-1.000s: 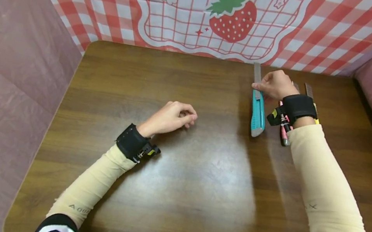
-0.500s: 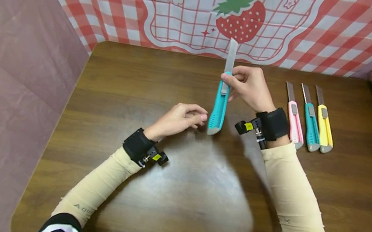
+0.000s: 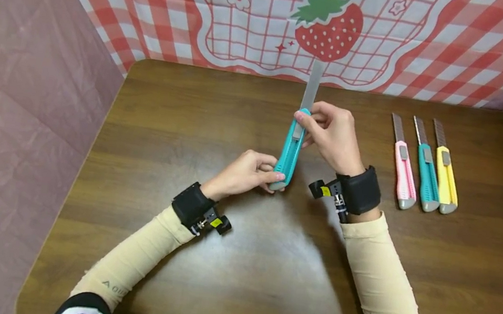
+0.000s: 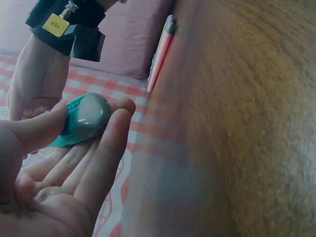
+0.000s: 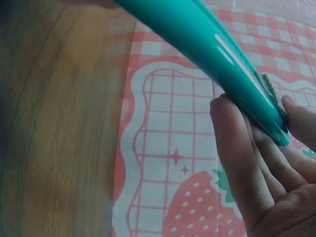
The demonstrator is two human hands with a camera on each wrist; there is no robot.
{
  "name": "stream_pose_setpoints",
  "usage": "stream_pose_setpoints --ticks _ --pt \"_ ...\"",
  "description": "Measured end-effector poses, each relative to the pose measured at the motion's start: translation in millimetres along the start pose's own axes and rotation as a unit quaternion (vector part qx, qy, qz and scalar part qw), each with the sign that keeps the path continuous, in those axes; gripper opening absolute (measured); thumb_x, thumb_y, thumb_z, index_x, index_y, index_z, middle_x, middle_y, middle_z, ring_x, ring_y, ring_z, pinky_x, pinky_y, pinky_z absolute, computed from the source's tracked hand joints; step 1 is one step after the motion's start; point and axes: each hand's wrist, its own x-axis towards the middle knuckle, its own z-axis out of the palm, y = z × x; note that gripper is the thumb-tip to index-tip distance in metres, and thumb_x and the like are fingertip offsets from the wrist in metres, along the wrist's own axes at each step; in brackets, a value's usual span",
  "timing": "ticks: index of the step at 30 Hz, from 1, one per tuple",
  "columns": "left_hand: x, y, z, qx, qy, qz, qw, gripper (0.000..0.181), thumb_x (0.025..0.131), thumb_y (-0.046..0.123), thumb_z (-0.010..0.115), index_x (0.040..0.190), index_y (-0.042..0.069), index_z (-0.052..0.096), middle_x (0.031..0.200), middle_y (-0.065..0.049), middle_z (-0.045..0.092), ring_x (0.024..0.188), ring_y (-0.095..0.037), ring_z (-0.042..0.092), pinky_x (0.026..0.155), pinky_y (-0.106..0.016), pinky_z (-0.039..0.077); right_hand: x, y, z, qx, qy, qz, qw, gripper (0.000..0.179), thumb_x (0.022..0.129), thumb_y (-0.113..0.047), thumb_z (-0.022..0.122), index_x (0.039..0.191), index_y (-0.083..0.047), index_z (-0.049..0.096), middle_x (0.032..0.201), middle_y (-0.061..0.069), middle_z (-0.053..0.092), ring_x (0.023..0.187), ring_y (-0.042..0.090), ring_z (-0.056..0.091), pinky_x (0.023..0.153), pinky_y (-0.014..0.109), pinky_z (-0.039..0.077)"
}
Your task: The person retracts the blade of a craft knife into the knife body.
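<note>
A teal utility knife point(image 3: 292, 147) with its long grey blade point(image 3: 311, 85) pushed out is held above the brown table point(image 3: 200, 113), blade pointing away from me. My right hand point(image 3: 331, 133) pinches the knife near the slider at its upper end point(image 5: 237, 74). My left hand point(image 3: 250, 170) holds the grey butt end point(image 4: 91, 114) between thumb and fingers. In the right wrist view the teal body crosses the frame and the fingers curl round it.
Three more utility knives lie side by side at the right of the table with blades out: pink point(image 3: 404, 165), teal point(image 3: 425, 169), yellow point(image 3: 445, 171). A strawberry-print checked cloth point(image 3: 326, 23) hangs behind. Mauve padded walls point(image 3: 26, 95) stand on both sides.
The right hand lifted the teal knife from the row at the right and carried it to the middle. The left hand rose from the table and took hold of the knife's butt end.
</note>
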Motion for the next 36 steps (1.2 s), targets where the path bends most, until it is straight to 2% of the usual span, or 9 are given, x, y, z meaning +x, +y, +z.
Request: stream_pose_setpoints --ticks 7,14,18,23,30,36 --pt "2.4 -9.6 -2.1 0.017 0.017 -0.016 0.9996 0.007 0.087 0.001 0.062 0.088 -0.005 0.06 0.084 -0.017 0.069 0.075 -0.025 0.065 0.068 -0.044 0.059 0.8 3 3 0.004 -0.011 0.002 0.9999 0.013 0.088 -0.004 0.062 0.091 0.009 0.062 0.07 0.021 0.066 0.052 0.029 0.061 0.049 0.038 0.056" --pt "3.5 -15.2 -1.3 -0.019 0.022 -0.027 0.9992 0.008 0.087 -0.001 0.061 0.09 -0.008 0.059 0.087 -0.018 0.068 0.077 -0.033 0.064 0.066 -0.043 0.059 0.0 11 5 0.017 -0.04 0.01 0.999 0.016 0.091 -0.006 0.058 0.09 0.008 0.064 0.072 0.019 0.065 0.055 0.03 0.061 0.051 0.034 0.057" --pt "4.1 -19.2 -1.1 -0.016 0.027 -0.025 0.9992 0.009 0.087 -0.001 0.061 0.09 -0.009 0.059 0.089 -0.021 0.068 0.076 -0.035 0.064 0.066 -0.045 0.059 1.5 30 8 0.027 -0.054 0.026 0.9978 0.021 0.093 -0.013 0.057 0.088 0.004 0.066 0.072 0.016 0.065 0.055 0.029 0.062 0.051 0.031 0.058" --pt "4.2 -21.1 -1.0 0.0 0.042 -0.017 0.999 0.009 0.087 -0.001 0.062 0.091 -0.009 0.059 0.09 -0.023 0.068 0.074 -0.035 0.064 0.065 -0.044 0.059 3.4 49 11 0.019 -0.042 0.029 0.9985 0.022 0.091 -0.021 0.06 0.085 -0.001 0.067 0.072 0.01 0.065 0.054 0.02 0.061 0.051 0.029 0.058" --pt "3.4 -19.8 1.2 0.013 0.059 -0.01 0.9981 0.007 0.086 -0.001 0.062 0.09 -0.007 0.061 0.088 -0.02 0.069 0.071 -0.03 0.065 0.063 -0.041 0.06 2.1 48 11 0.016 -0.032 0.029 0.9989 0.021 0.09 -0.022 0.062 0.083 -0.003 0.067 0.071 0.009 0.065 0.058 0.025 0.062 0.055 0.039 0.058" --pt "3.6 -19.0 1.8 0.017 0.064 -0.015 0.9977 0.007 0.085 -0.001 0.063 0.087 -0.007 0.061 0.088 -0.021 0.069 0.071 -0.029 0.065 0.063 -0.043 0.06 1.1 47 11 0.007 -0.026 0.036 0.999 0.021 0.09 -0.022 0.061 0.082 -0.003 0.067 0.071 0.009 0.064 0.059 0.024 0.061 0.056 0.04 0.057"
